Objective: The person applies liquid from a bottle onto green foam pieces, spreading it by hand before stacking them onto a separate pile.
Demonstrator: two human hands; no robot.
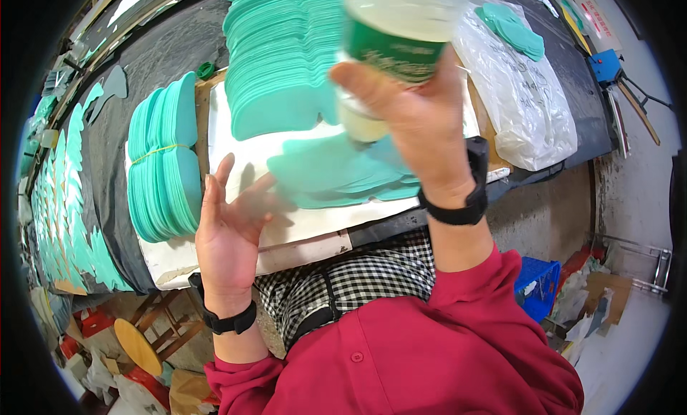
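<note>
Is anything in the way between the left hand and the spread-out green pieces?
Nothing visible: the left hand is by the left edge of the green pieces. The container in the right hand shows over their far side.

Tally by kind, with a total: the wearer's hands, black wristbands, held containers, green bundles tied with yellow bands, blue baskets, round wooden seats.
Left hand and right hand: 2
Black wristbands: 2
Held container: 1
Yellow-banded green bundle: 1
Blue basket: 1
Round wooden seat: 1
Total: 8

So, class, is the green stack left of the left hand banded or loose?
Banded: a thin yellow band crosses the green stack.
</note>
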